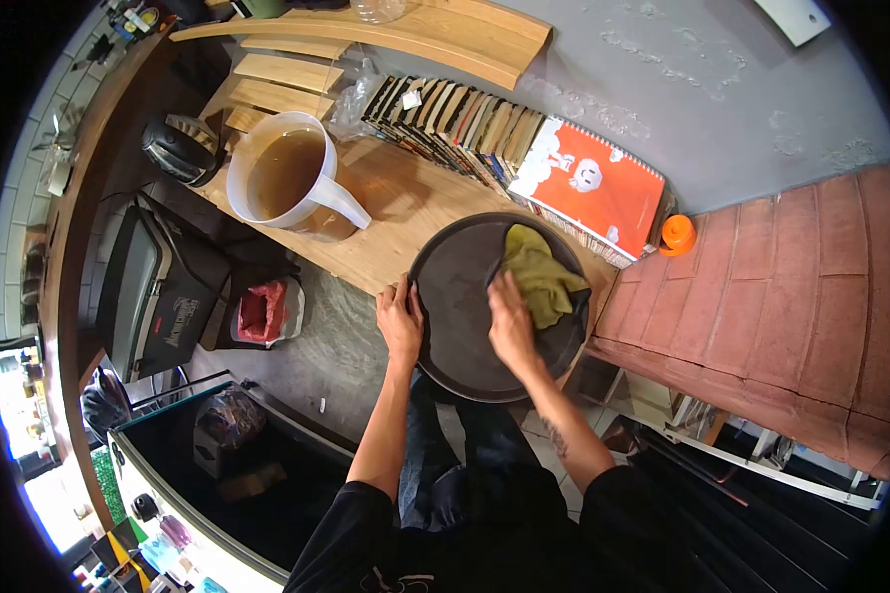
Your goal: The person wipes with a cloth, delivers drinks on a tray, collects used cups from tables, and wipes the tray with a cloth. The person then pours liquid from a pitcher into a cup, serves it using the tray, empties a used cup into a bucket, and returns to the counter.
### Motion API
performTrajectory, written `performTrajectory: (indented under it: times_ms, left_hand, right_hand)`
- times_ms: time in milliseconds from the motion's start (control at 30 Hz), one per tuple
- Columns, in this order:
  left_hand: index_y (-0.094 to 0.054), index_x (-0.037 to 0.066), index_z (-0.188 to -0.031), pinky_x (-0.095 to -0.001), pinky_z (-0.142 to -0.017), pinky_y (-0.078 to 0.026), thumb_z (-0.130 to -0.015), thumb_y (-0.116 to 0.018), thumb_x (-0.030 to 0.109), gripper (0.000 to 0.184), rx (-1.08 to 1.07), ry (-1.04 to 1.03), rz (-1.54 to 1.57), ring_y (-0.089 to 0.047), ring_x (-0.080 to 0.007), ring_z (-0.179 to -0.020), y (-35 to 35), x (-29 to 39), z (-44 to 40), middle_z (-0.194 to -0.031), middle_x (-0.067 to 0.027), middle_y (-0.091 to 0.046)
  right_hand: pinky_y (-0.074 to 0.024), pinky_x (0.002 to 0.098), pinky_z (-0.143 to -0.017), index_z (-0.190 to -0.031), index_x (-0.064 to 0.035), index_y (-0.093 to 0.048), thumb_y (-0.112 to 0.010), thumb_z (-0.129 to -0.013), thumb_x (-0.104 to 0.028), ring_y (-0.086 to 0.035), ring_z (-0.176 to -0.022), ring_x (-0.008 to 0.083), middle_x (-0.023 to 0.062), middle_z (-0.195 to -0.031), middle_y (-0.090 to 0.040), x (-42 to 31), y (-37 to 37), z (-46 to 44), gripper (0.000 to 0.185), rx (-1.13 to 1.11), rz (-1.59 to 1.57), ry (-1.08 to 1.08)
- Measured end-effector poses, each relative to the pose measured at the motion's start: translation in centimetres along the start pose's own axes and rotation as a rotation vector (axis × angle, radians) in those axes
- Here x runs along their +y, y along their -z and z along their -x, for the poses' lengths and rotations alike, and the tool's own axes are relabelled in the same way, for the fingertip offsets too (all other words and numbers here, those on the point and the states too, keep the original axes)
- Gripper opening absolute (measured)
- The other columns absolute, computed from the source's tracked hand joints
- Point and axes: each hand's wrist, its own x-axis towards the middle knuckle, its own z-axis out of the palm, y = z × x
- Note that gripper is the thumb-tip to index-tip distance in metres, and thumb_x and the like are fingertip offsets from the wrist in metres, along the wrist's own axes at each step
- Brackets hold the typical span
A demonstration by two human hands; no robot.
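A round dark serving tray (455, 326) rests at the front edge of the wooden counter. My left hand (400, 324) is closed on its left rim, the fingers bent over the edge. On the tray's right half lies a crumpled olive-green cloth (542, 282) with dark edges. My right hand (510, 324) is over the tray at the cloth's left side, its fingers slightly blurred and seemingly closed on the fabric. Left of the tray stands a large translucent measuring jug (334, 198) holding brown liquid.
Behind the tray, a row of books (455, 124) ends at a red spiral notebook (588, 183). An orange lid (677, 235) sits on the brick ledge (752, 287). A black kettle (180, 148) stands far left. Below are a lined bin (267, 311) and an open-topped dark container (307, 484).
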Motion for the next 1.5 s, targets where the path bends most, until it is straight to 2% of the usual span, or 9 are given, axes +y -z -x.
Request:
performTrajectory:
  times_ms: [100,233,333,467,567,700,967,1233,1500]
  left_hand:
    - [-0.065,0.002,-0.115,-0.0436,-0.072,-0.047,-0.09,-0.06,0.01,0.027,0.0,-0.025,0.029,-0.055,-0.0351,-0.08,-0.1,-0.1,0.2,-0.086,-0.0178,-0.06]
    - [-0.064,0.003,-0.117,-0.0434,-0.074,-0.047,-0.091,-0.06,0.012,0.028,-0.025,0.013,0.003,-0.056,-0.0348,-0.082,0.1,0.0,0.2,-0.087,-0.0179,-0.06]
    - [-0.064,0.003,-0.118,-0.0435,-0.075,-0.047,-0.091,-0.06,0.013,0.029,-0.033,0.014,0.006,-0.057,-0.0349,-0.082,0.0,-0.2,0.0,-0.086,-0.0187,-0.06]
    - [-0.064,0.003,-0.118,-0.0438,-0.075,-0.047,-0.091,-0.06,0.013,0.028,-0.028,0.018,0.031,-0.057,-0.0356,-0.082,0.0,-0.1,0.1,-0.087,-0.0189,-0.061]
    - [-0.064,0.003,-0.118,-0.044,-0.075,-0.047,-0.091,-0.059,0.013,0.028,-0.03,0.019,0.042,-0.057,-0.036,-0.083,0.1,0.1,0.0,-0.088,-0.0191,-0.061]
    - [-0.064,0.003,-0.118,-0.0442,-0.076,-0.047,-0.092,-0.059,0.013,0.028,-0.04,0.036,0.015,-0.057,-0.0363,-0.084,0.4,0.3,-0.1,-0.088,-0.0193,-0.061]
    - [-0.063,0.005,-0.119,-0.0437,-0.075,-0.047,-0.092,-0.059,0.013,0.029,-0.044,0.029,0.015,-0.056,-0.035,-0.084,0.0,0.1,0.0,-0.089,-0.0164,-0.06]
    - [-0.063,0.003,-0.119,-0.0445,-0.076,-0.047,-0.092,-0.058,0.013,0.029,-0.044,0.069,-0.004,-0.056,-0.0356,-0.084,-0.2,0.3,-0.1,-0.09,-0.0178,-0.061]
    - [-0.063,0.002,-0.119,-0.0452,-0.077,-0.046,-0.094,-0.055,0.013,0.029,-0.037,0.071,0.033,-0.055,-0.0385,-0.086,-0.3,0.3,0.0,-0.092,-0.0212,-0.061]
  right_hand:
    - [-0.0346,0.0463,-0.109,-0.126,0.0109,-0.051,-0.049,-0.077,0.013,-0.04,-0.132,0.0439,0.0335,-0.138,-0.042,-4.5,-1.5,4.2,0.05,-0.194,-0.203,0.046]
    - [-0.0436,0.0441,-0.099,-0.123,0.0064,-0.055,-0.05,-0.095,-0.007,-0.052,-0.119,0.0416,0.0278,-0.123,-0.057,-7.1,-0.5,5.5,0.032,-0.335,-0.586,-0.005]
    - [-0.0466,0.0401,-0.093,-0.12,0.0049,-0.057,-0.054,-0.094,-0.008,-0.058,-0.11,0.0384,0.0224,-0.114,-0.063,-5.7,1.5,4.3,0.03,-0.216,-0.392,-0.047]
    - [-0.0262,0.0527,-0.11,-0.135,-0.0099,-0.052,-0.058,-0.092,-0.024,-0.03,-0.135,0.0449,0.0233,-0.145,-0.037,-3.7,2.7,2.9,0.045,-0.199,0.051,0.061]
    - [-0.0247,0.0592,-0.11,-0.139,-0.0184,-0.05,-0.06,-0.092,-0.028,-0.027,-0.135,0.0501,0.0245,-0.148,-0.032,-4.4,1.5,3.9,0.049,-0.218,0.172,0.192]
    - [-0.0265,0.0575,-0.109,-0.137,-0.0203,-0.053,-0.06,-0.09,-0.019,-0.029,-0.134,0.0485,0.0224,-0.151,-0.029,-4.3,-0.6,4.8,0.047,-0.217,0.224,0.149]
    - [-0.0235,0.0555,-0.113,-0.131,-0.0032,-0.055,-0.053,-0.074,0.01,-0.035,-0.137,0.0369,0.0174,-0.144,-0.044,1.0,1.9,1.0,0.058,-0.06,0.332,0.187]
    - [-0.0294,0.0479,-0.112,-0.127,0.0081,-0.053,-0.05,-0.084,0.008,-0.042,-0.132,0.0379,0.0226,-0.139,-0.048,3.1,-0.1,-4.8,0.043,0.249,0.194,-0.043]
    - [-0.034,0.0467,-0.107,-0.124,0.0063,-0.056,-0.049,-0.076,0.01,-0.045,-0.13,0.0355,0.0212,-0.138,-0.05,-2.1,-1.9,-1.9,0.049,-0.045,0.007,0.188]
